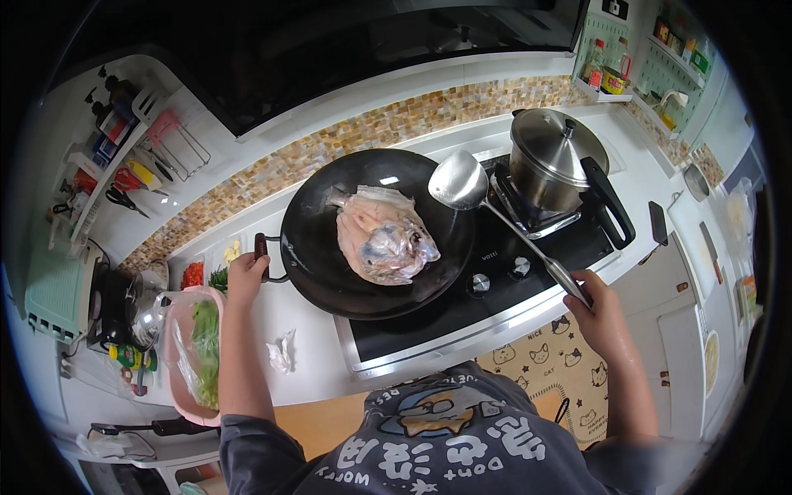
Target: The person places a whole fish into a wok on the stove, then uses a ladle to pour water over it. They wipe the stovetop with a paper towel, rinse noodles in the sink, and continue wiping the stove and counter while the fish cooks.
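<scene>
A large black wok (309,247) sits over the left side of the gas hob, and a whole fish (383,238), opened out flat, lies in it. My left hand (246,272) grips the wok's brown side handle (261,247). In my right hand (595,309) is the handle of a metal wok spatula (459,180); its broad blade is over the wok's right rim, apart from the fish. Whether the blade touches the rim I cannot tell.
Right of the wok stands a lidded steel pressure cooker (547,167), its black handle (609,204) pointing towards me. On the left are a pink basin (185,371) of leafy greens, chopped red pepper (193,275), and crumpled tissue (282,352). A phone (658,223) lies far right.
</scene>
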The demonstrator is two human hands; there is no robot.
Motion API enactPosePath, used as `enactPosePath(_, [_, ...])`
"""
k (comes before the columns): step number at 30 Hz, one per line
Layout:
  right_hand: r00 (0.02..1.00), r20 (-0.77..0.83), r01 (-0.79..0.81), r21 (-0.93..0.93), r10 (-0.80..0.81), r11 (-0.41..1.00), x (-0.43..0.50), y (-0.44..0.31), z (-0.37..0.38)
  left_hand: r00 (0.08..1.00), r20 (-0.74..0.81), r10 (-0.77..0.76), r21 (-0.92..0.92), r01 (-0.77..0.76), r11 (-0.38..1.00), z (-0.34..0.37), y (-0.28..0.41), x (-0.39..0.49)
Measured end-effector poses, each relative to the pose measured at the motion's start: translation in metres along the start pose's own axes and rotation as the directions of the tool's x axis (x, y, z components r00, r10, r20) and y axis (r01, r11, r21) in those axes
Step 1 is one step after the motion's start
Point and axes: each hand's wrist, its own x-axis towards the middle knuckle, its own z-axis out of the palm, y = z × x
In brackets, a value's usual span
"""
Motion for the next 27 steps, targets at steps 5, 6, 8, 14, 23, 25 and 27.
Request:
enactPosePath(5, [1.0, -0.006, -0.025, -0.044, 0.024, 0.999, 0.001, -0.004, -0.003, 0.999, 0.035, -0.022, 0.152, 0.016, 0.988, -0.004, -0.005, 0.004])
enactPosePath(6, [1.0, 0.0, -0.016, -0.035, 0.016, 0.999, 0.001, -0.005, -0.004, 0.999, 0.022, -0.036, 0.184, 0.031, 0.982, -0.004, -0.006, 0.004])
enactPosePath(8, [1.0, -0.001, 0.0, -0.052, 0.0, 0.999, 0.003, -0.008, -0.008, 1.0, 0.014, 0.005, 0.189, -0.007, 0.982, -0.004, -0.007, 0.002])
enactPosePath(14, [0.998, 0.058, -0.001, -0.171, 0.011, 0.985, 0.009, -0.018, -0.015, 0.998, -0.001, -0.056, 0.13, 0.056, 0.99, -0.001, 0.005, -0.016])
enactPosePath(23, [0.999, 0.035, -0.03, -0.076, 0.033, 0.997, 0.011, -0.023, -0.014, 0.957, -0.238, -0.166, 0.157, 0.207, 0.966, -0.028, -0.058, -0.044])
enactPosePath(25, [1.0, 0.004, -0.022, -0.053, 0.022, 0.998, 0.01, -0.021, -0.01, 0.988, -0.126, 0.088, 0.731, 0.032, 0.682, -0.024, -0.096, -0.083])
enactPosePath(27, [0.999, -0.004, -0.041, -0.061, 0.041, 0.997, 0.009, -0.019, -0.007, 0.981, -0.184, 0.068, 0.825, 0.117, 0.553, 0.008, -0.134, -0.123])
